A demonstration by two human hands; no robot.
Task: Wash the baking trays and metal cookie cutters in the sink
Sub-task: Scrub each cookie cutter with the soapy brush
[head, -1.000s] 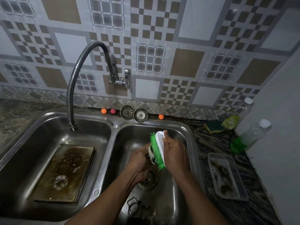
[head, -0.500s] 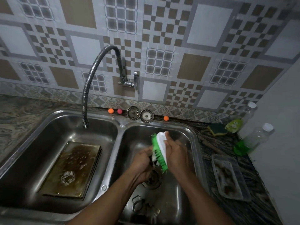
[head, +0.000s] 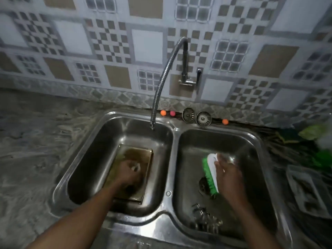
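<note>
A dirty brown baking tray [head: 133, 153] lies flat in the left basin. My left hand [head: 128, 174] rests low on it, fingers curled around a small pale metal cookie cutter [head: 136, 167] that is blurred. My right hand [head: 229, 178] is over the right basin and grips a scrubbing brush [head: 210, 174] with a white back and green bristles, bristles facing left. Several more metal cookie cutters [head: 206, 221] lie at the near end of the right basin, below the brush. The drain [head: 203, 184] shows just left of the bristles.
The flexible faucet spout [head: 152, 125] hangs over the far end of the left basin. Two sink strainers [head: 195, 117] and small coloured balls [head: 163, 112] sit on the back ledge. On the right counter are a clear plastic tray [head: 305, 191] and blurred green bottles [head: 321, 157].
My left hand left the brush and crossed from the right basin to the tray in the left basin, carrying the cutter. My right hand keeps the brush. The view swung left.
</note>
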